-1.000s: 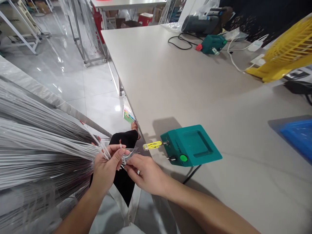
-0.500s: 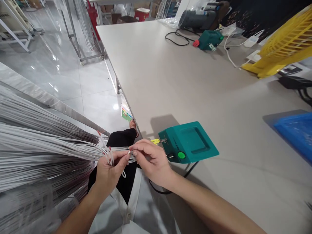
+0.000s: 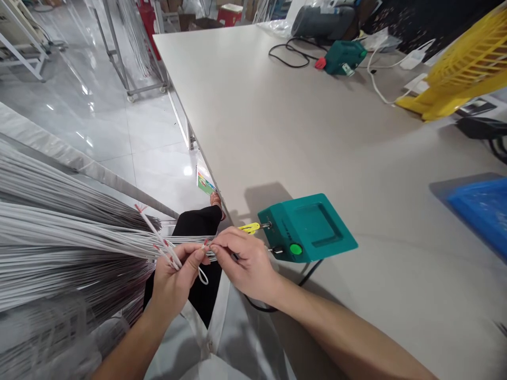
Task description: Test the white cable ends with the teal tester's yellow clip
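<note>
right hand curled beside left hand

Bright | floor glare | shadow beside teal device | edges stretched

Yellow fan on R side of table, upper R of view. Blue tray, same tabletop, cut off at R edge. Far end of table: dark grey cylinder, small green box w/ red knob just in front, black cord looped to its L. White cord btwn green box & fan. Off table: grey wheeled rack, upper L, on shiny floor; red box w/ pale top, far bkgd; printed carton nr table edge.
</note>
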The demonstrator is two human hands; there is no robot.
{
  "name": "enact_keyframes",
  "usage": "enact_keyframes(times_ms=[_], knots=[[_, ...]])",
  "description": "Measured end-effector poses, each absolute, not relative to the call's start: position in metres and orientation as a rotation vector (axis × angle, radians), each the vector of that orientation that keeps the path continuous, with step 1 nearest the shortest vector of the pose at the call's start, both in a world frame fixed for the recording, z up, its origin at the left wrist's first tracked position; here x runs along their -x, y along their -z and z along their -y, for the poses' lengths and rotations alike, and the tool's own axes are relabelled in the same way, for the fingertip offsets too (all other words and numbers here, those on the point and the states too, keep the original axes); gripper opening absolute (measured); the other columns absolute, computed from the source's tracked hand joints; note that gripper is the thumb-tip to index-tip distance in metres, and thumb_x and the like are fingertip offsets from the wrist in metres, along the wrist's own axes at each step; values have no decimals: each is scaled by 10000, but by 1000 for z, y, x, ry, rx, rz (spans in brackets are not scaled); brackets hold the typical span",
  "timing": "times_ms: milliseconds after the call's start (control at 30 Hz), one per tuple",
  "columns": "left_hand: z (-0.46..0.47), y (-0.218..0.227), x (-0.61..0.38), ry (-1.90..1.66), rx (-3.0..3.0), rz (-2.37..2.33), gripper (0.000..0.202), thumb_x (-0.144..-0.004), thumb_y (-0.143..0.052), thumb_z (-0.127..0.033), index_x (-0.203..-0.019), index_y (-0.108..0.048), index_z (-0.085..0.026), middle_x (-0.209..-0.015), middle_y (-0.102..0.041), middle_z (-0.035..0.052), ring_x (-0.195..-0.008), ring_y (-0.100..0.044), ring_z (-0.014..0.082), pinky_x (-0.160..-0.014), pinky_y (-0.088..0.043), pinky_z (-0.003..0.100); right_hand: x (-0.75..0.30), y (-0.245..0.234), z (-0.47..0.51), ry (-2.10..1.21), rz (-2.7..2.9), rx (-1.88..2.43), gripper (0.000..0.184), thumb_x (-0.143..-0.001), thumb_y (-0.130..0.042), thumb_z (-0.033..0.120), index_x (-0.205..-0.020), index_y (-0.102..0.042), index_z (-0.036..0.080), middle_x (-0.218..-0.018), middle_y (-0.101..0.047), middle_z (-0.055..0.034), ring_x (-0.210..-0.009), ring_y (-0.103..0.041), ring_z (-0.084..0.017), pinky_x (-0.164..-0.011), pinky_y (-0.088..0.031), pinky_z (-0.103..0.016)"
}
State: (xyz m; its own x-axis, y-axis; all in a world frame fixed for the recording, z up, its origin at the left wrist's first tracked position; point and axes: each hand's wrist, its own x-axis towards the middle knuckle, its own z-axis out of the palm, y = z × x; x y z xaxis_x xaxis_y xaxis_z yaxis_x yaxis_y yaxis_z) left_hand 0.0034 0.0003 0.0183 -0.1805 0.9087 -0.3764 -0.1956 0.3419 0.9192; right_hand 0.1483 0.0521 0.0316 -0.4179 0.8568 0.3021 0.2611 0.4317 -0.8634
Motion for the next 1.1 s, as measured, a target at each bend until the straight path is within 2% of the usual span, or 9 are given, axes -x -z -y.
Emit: enact_keyframes(times_ms=[167,300,467,533,600,700,833,1000,1100], knots=[[-4,-28,1,-1102,-878,-1476,170,-740,-658,-319,-764,-697,-156,-587,-586,10,-515,-477,110,-435,-346,204,-156,-37,-57,-954,1907,953,143,-832,-476,153,-823,-617,171,-737,-602,-50,-676,-547,-132,-591,-454,-252],[-5,-33,2,-1012,-1015,-1478,176,-755,-633,-322,-732,-690,-156,-564,-563,1,-532,-482,122,-476,-368,221,-162,-45,-63,-1029,1948,912,171,-820,-537,200,-969,-622,199,-915,-597,-67,-733,-574,-127,-580,-478,-236],[-7,-38,11,-864,-1225,-1353,190,-782,-591,-296,-674,-674,-164,-561,-573,9,-538,-487,129,-505,-374,234,-165,-50,-69,-1142,2197,677,135,-833,-524,164,-830,-657,186,-831,-593,-50,-763,-574,-122,-654,-480,-246],[-8,-39,16,-836,-1236,-1275,214,-784,-591,-305,-639,-666,-167,-563,-577,16,-556,-495,135,-533,-381,243,-164,-49,-68,-1235,2139,625,116,-825,-542,160,-807,-656,179,-799,-588,-40,-734,-572,-111,-651,-477,-239],[-8,-38,19,-845,-1125,-1217,233,-772,-609,-341,-628,-663,-166,-555,-574,20,-523,-472,127,-498,-364,241,-159,-46,-65,-1379,1970,623,83,-809,-575,182,-783,-654,184,-799,-581,-28,-712,-570,-102,-643,-481,-236],[-5,-30,18,-910,-835,-1167,240,-715,-670,-389,-650,-663,-158,-560,-570,24,-492,-443,112,-434,-324,222,-149,-38,-57,-1687,1546,694,90,-767,-636,260,-734,-648,177,-806,-553,-15,-634,-562,-84,-549,-481,-213],[-3,-17,10,-1008,-597,-1053,240,-668,-724,-378,-637,-648,-152,-558,-559,10,-460,-419,74,-414,-315,184,-138,-29,-47,-1952,1154,812,176,-704,-689,325,-712,-647,155,-786,-513,1,-502,-511,-41,-376,-375,-156],[-5,-12,2,-1060,-503,-948,228,-689,-717,-353,-643,-631,-147,-536,-529,-20,-377,-277,10,-359,-171,149,-136,-27,-45,-1942,1141,867,167,-746,-646,322,-723,-651,157,-657,-526,22,-418,-433,-30,-371,-349,-172],[-3,-11,2,-1058,-531,-1001,210,-722,-690,-338,-667,-631,-144,-561,-536,-16,-389,-280,13,-362,-155,157,-138,-29,-44,-1669,1364,940,146,-808,-580,277,-737,-648,170,-622,-543,9,-500,-494,-74,-438,-405,-200]])
